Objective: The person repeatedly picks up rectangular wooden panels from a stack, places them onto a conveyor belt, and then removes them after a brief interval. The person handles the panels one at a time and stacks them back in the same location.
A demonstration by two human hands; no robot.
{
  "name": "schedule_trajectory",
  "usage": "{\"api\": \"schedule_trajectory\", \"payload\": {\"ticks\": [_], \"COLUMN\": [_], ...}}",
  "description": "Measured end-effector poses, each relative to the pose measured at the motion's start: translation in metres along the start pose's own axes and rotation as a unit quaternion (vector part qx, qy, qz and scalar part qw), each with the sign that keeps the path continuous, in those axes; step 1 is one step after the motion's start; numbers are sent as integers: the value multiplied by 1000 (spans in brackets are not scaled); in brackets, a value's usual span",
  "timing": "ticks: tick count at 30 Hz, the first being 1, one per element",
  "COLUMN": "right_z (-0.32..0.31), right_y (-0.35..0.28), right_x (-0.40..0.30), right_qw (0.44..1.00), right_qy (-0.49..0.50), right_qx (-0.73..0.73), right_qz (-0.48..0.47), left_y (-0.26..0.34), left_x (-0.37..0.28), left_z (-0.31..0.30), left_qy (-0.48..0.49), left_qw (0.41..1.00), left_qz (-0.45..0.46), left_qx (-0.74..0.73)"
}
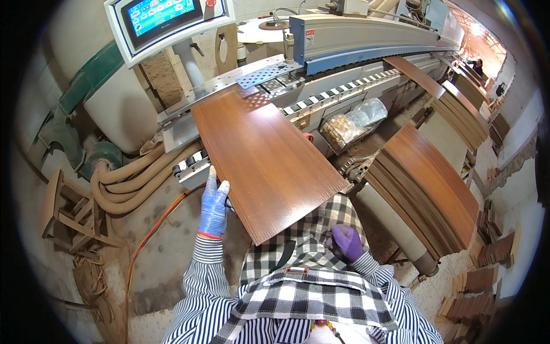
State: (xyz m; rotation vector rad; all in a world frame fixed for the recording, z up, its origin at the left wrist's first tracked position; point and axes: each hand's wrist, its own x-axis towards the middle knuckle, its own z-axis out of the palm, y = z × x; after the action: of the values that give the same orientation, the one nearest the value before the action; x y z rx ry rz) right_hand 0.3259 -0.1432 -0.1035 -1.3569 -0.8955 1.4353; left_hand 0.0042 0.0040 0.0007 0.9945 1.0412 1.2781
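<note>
A brown wood-grain panel [268, 167] lies in front of me, its far end on the infeed of an edge-banding machine [365, 38], beside a perforated blue plate [267, 75]. My left hand [213, 204], in a blue and white glove, is at the panel's left edge, with fingers along the edge and the thumb near the top; part of the hand is hidden under the panel. My right hand [347, 241], in a purple glove, is curled near my checked apron [318, 296], right of the panel's near corner and apart from it. Whether it holds anything cannot be seen.
A stack of similar panels [434, 180] stands at the right beside a roller [395, 228], with more stacks [464, 112] beyond. A control screen [161, 17] is at upper left. Ribbed hoses [124, 193] and a wooden stool [73, 210] are at left. A person [477, 66] is far back.
</note>
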Motion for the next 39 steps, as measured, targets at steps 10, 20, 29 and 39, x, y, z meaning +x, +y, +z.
{"api": "schedule_trajectory", "payload": {"ticks": [10,20,29,39], "right_z": [4,2,-7,-74], "right_y": [5,1,4,-36], "right_x": [-4,-7,-11,-57], "right_qw": [986,988,995,955], "right_qy": [27,29,70,261], "right_qx": [-151,-144,73,72], "right_qz": [-62,-34,-13,-118], "left_y": [-2,-22,-41,-60], "left_x": [11,42,66,103], "left_z": [36,85,119,190], "left_qy": [-27,-31,-47,-60], "left_qw": [1000,999,998,998], "left_qz": [-2,-15,7,-16], "left_qx": [7,-37,-37,-18]}}
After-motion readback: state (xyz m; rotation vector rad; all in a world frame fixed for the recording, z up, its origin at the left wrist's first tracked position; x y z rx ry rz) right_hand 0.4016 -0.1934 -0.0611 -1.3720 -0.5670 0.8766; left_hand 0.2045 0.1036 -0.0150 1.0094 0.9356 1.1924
